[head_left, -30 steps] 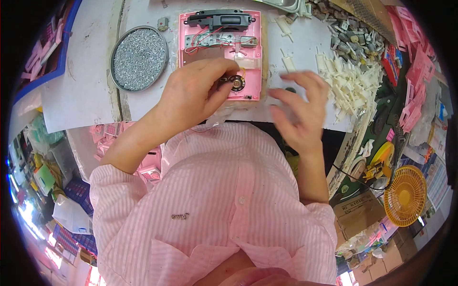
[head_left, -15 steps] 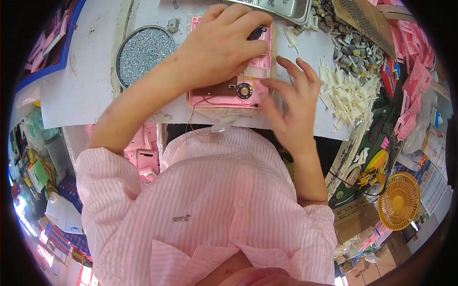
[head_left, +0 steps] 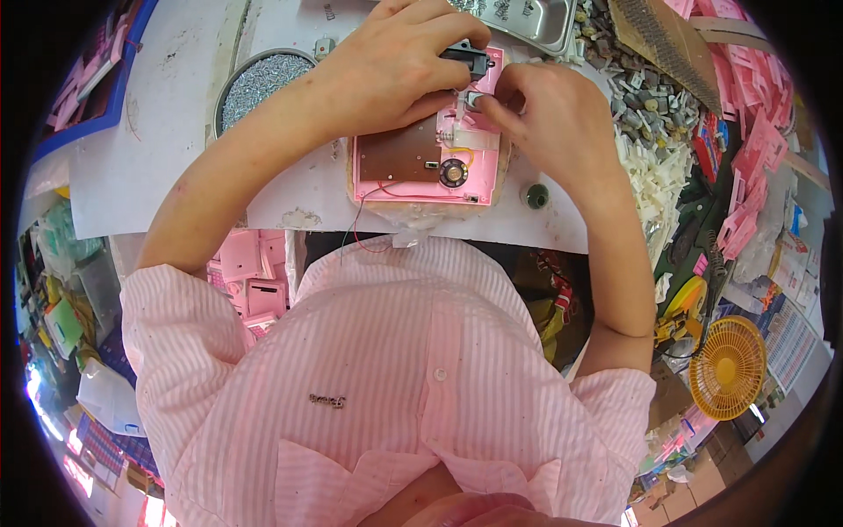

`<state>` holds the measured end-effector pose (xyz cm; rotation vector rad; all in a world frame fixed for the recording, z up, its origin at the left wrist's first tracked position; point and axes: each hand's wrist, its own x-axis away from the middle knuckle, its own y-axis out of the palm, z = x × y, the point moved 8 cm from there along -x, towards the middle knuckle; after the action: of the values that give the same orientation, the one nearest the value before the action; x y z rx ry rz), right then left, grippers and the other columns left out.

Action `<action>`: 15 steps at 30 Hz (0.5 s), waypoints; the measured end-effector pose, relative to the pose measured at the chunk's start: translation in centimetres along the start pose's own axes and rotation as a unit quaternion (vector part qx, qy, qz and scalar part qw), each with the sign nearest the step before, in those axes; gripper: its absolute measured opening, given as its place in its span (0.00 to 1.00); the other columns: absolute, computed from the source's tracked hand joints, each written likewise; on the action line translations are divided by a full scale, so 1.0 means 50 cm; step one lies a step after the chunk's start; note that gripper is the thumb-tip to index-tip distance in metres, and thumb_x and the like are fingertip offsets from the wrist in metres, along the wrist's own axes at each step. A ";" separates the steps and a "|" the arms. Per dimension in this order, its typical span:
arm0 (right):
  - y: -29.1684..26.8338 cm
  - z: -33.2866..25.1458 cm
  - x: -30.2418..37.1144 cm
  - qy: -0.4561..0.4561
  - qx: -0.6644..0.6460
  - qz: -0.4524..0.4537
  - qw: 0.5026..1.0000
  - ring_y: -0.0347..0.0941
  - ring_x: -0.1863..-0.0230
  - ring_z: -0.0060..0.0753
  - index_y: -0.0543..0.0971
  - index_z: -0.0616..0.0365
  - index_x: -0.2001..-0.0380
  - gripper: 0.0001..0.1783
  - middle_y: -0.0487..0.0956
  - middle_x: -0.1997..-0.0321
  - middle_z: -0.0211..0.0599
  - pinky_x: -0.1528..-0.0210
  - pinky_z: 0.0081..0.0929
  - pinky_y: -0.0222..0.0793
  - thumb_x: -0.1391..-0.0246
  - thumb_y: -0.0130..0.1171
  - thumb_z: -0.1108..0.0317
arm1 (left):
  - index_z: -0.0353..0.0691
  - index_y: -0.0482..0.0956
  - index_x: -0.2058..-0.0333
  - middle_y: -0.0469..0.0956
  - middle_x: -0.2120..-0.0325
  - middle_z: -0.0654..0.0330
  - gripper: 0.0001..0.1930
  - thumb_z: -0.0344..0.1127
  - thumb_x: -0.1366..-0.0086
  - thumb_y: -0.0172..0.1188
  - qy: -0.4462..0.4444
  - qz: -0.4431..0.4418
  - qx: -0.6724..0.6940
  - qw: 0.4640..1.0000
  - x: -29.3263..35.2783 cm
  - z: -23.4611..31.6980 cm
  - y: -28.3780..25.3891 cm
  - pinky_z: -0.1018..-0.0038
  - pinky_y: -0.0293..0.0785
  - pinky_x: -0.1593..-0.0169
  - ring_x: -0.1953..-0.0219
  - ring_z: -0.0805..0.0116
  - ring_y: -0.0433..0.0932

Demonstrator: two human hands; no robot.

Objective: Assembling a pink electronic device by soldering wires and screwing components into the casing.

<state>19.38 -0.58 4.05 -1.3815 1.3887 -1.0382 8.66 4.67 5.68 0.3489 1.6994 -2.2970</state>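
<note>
A pink plastic housing (head_left: 421, 192) lies open on the table in front of me. Inside it are a brown circuit board (head_left: 399, 156), a small round speaker (head_left: 453, 173) and a white plastic part (head_left: 474, 139) beside a spring. My left hand (head_left: 399, 66) reaches over the housing's upper left, fingers closed on a black plastic part (head_left: 471, 60). From the right, my right hand (head_left: 558, 110) pinches a small silver-grey piece (head_left: 475, 100) low over the housing; its exact kind is unclear. Thin red and dark wires (head_left: 358, 230) hang off the near edge.
A round metal bowl of screws (head_left: 263, 88) stands left, a metal tray (head_left: 549, 26) at the back. Right are piles of small grey metal parts (head_left: 650, 105) and white plastic pieces (head_left: 645, 189). A small dark-green round object (head_left: 534, 195) sits near the front edge.
My right hand, spread beside the housing's lower right earlier, has moved up and pinches the small silver-grey piece. The left hand has shifted slightly up and left, showing more of the circuit board.
</note>
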 end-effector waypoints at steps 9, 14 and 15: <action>-0.011 -0.040 0.002 -0.065 0.075 0.069 0.993 0.79 0.71 0.46 0.82 0.58 0.79 0.10 0.81 0.77 0.44 0.67 0.41 0.75 0.55 0.65 0.63 | 0.45 0.86 0.66 0.75 0.51 0.60 0.09 0.38 0.45 0.62 0.027 0.055 -0.058 0.996 0.026 0.020 0.015 0.60 0.62 0.47 0.52 0.62 0.70; 0.057 0.066 0.039 0.221 -0.205 -0.009 0.953 0.79 0.75 0.40 0.83 0.66 0.74 0.11 0.83 0.76 0.44 0.69 0.35 0.73 0.52 0.62 0.66 | 0.44 0.86 0.68 0.75 0.52 0.61 0.09 0.37 0.44 0.61 0.018 0.070 -0.051 0.996 0.029 0.027 0.016 0.61 0.62 0.47 0.53 0.63 0.70; 0.068 0.076 0.049 0.257 -0.235 -0.006 0.937 0.79 0.76 0.37 0.83 0.67 0.73 0.12 0.83 0.76 0.43 0.69 0.33 0.72 0.52 0.62 0.66 | 0.44 0.86 0.68 0.75 0.52 0.61 0.08 0.37 0.44 0.61 0.020 0.083 -0.050 0.995 0.030 0.025 0.018 0.61 0.62 0.47 0.53 0.64 0.70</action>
<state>22.23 -2.83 -0.27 -1.5135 2.1233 -1.1753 7.53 3.10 4.71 0.4980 1.7261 -2.0926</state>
